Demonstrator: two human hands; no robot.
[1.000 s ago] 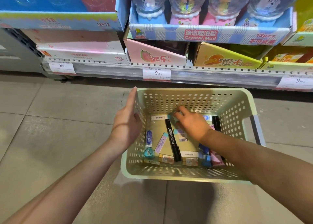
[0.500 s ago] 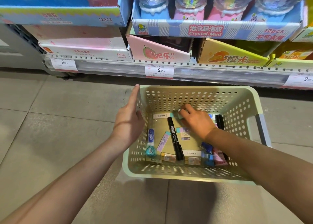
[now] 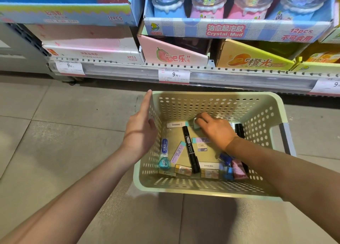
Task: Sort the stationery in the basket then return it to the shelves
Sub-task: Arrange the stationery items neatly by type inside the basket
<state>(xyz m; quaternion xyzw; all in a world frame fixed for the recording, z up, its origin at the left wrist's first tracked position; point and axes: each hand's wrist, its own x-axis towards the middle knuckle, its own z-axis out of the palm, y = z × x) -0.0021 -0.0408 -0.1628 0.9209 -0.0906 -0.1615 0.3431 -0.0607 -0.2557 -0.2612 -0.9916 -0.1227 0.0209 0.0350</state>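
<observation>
In basket [image 3: 217,189], marker [image 3: 190,149] lengthwise, near-far.

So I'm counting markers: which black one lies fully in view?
The black marker mid-basket, left of the right hand; the other black marker is partly hidden by the forearm.

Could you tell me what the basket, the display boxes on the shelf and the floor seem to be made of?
The basket looks like matte moulded plastic, pale green: its walls have even rows of punched holes and rounded rims. The display boxes appear to be printed cardboard with folded edges and angled cut fronts. The floor looks like large grey tiles, given the straight grout lines and dull sheen.
</observation>
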